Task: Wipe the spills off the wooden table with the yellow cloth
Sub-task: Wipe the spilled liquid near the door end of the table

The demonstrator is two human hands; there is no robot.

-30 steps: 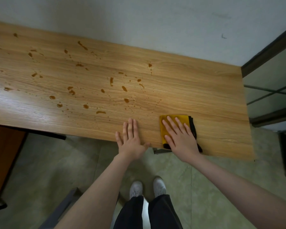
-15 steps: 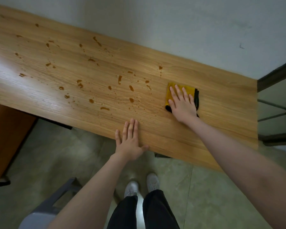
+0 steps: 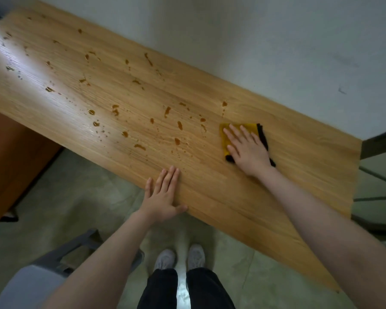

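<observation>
Brown wood of a cabinet side (image 3: 11, 157) fills the far left edge, below the overhanging end of the wooden table (image 3: 288, 175), whose light, grained top runs slantwise from the upper left toward the lower right against a pale wall (image 3: 254, 41). At the lower left stands a grey stool or chair frame (image 3: 60, 259) on the greenish floor (image 3: 65, 197). Amber spills (image 3: 125, 134) lie scattered over the left and middle of the tabletop as drops, short streaks and fine specks, thinning out toward the right, where one drop (image 3: 224, 103) sits near the wall side just beyond the cloth. The left hand (image 3: 163, 197) lies flat on the near edge of the table, fingers straight and close together, thumb spread along the edge, holding nothing. Below it, grey shoes (image 3: 179, 257) and dark trouser legs (image 3: 185, 288) show on the floor. Further right, the right hand (image 3: 247, 148) presses palm down on the yellow cloth (image 3: 226, 139), its fingers straight and slightly fanned rather than curled about the fabric. The cloth is folded, with a black border showing at its right side and near corner, and it lies on the table right of the main patch of spills, roughly midway between the near edge and the wall. At the far right a dark frame with glass panes (image 3: 379, 170) adjoins the table's end.
</observation>
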